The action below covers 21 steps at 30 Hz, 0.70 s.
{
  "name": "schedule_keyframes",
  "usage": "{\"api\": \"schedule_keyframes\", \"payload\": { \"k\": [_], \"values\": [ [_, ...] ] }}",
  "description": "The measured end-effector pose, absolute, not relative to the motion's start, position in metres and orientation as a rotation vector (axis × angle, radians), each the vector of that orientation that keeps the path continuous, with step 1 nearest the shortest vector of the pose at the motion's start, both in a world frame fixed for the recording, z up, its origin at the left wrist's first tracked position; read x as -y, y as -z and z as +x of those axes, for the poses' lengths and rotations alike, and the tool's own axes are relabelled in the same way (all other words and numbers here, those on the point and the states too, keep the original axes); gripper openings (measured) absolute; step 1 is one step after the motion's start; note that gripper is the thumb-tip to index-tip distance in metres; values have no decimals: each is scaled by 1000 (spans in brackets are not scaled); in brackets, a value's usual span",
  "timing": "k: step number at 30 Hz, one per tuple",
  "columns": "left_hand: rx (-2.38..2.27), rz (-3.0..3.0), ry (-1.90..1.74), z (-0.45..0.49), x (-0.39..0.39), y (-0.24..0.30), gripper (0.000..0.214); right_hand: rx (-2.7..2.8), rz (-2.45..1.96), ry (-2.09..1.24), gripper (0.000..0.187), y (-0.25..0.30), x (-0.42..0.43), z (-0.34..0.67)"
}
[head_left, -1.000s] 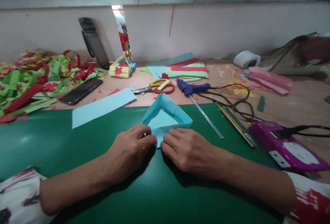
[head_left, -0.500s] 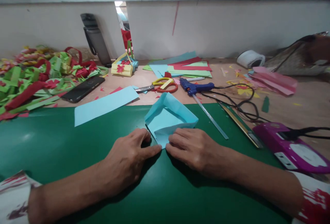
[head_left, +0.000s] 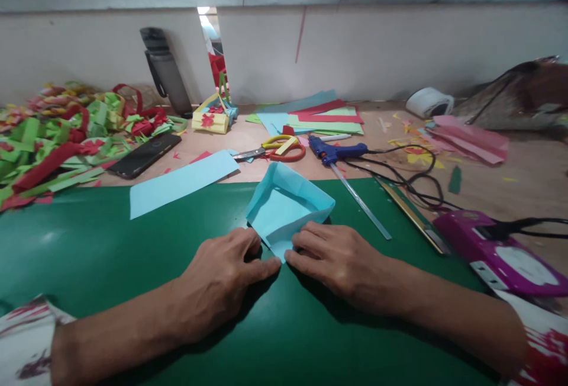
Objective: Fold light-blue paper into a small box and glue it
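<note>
A light-blue folded paper box (head_left: pixel 284 199) with raised sides sits on the green mat (head_left: pixel 89 256), its near corner pointing at me. My left hand (head_left: pixel 233 267) has its thumb and curled fingers closed on the left of that corner. Thumb and bent fingers of my right hand (head_left: pixel 328 256) grip the corner and near wall from the right. The fingers partly hide the folded corner. Left of the box lies a flat light-blue paper strip (head_left: pixel 184 185). Behind it are scissors (head_left: pixel 275 149) with yellow and red handles, and a blue glue gun (head_left: pixel 335 150) with a clear stick.
A purple power strip (head_left: pixel 501 253) with black cords lies at the right, near a gold cutter (head_left: pixel 412 214). Coloured paper pieces (head_left: pixel 66 137) are heaped at the left beside a phone (head_left: pixel 144 155) and bottle (head_left: pixel 166 72). Paper sheets (head_left: pixel 310 113) lie behind the scissors.
The box has turned slightly and its near corner has shifted a little toward me. Both hands stay on that corner, with only small finger movements.
</note>
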<state>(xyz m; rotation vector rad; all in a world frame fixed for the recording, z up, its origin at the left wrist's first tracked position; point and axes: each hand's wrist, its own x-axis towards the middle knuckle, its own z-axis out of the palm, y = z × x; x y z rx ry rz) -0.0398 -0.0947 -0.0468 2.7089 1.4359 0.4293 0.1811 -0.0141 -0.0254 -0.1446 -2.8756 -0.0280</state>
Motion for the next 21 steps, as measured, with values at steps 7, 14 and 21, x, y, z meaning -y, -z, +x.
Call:
{"api": "schedule_keyframes", "payload": {
  "k": [7,14,21],
  "values": [
    [-1588,2446,-881,-31,97,43,23,2880,-97,64,23,24,15,183],
    [-1736,2085,-765,-12,83,30,13,2835,-81,132,25,25,16,183],
    [-1810,1994,-702,-9,81,30,17,2795,-93,131,25,27,16,182]
  ]
}}
